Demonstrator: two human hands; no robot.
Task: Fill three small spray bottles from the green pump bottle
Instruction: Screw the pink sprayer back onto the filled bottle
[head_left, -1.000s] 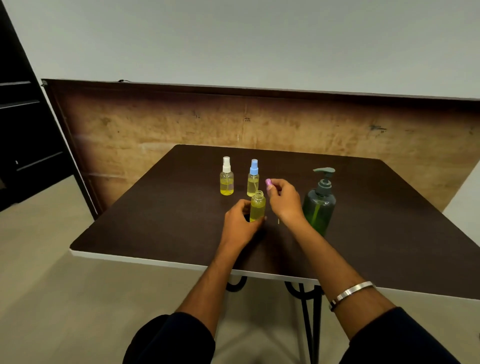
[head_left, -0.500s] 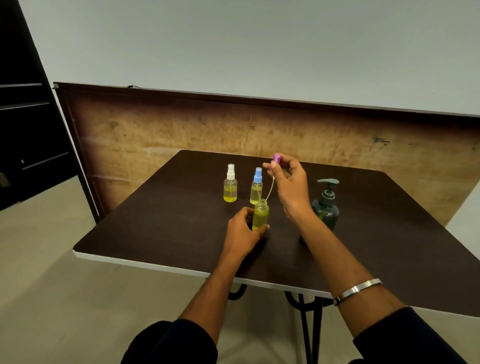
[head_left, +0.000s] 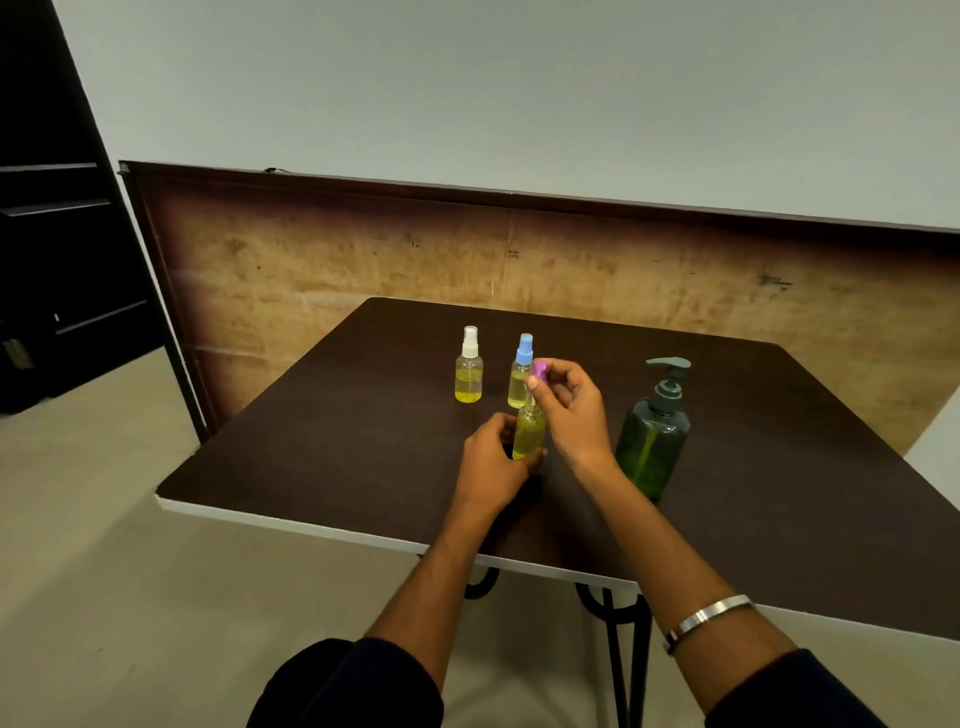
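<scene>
A small clear bottle (head_left: 529, 432) with yellow liquid stands on the dark table (head_left: 332, 447), and my left hand (head_left: 493, 460) grips its lower part. My right hand (head_left: 571, 402) pinches a pink spray cap (head_left: 539, 370) right above that bottle's neck. Behind them stand two capped spray bottles holding yellow liquid: a white-capped bottle (head_left: 469, 366) and a blue-capped bottle (head_left: 520, 373). The green pump bottle (head_left: 653, 434) stands upright to the right of my right wrist.
A brown board (head_left: 311, 270) leans against the wall behind the table. The table's white front edge (head_left: 291, 522) runs below my forearms, with black metal legs (head_left: 618, 634) underneath. Dark shelving (head_left: 57, 208) stands at the left.
My right hand has come down with the pink cap from a raised position to just above the bottle's neck. My left hand keeps its hold on the bottle.
</scene>
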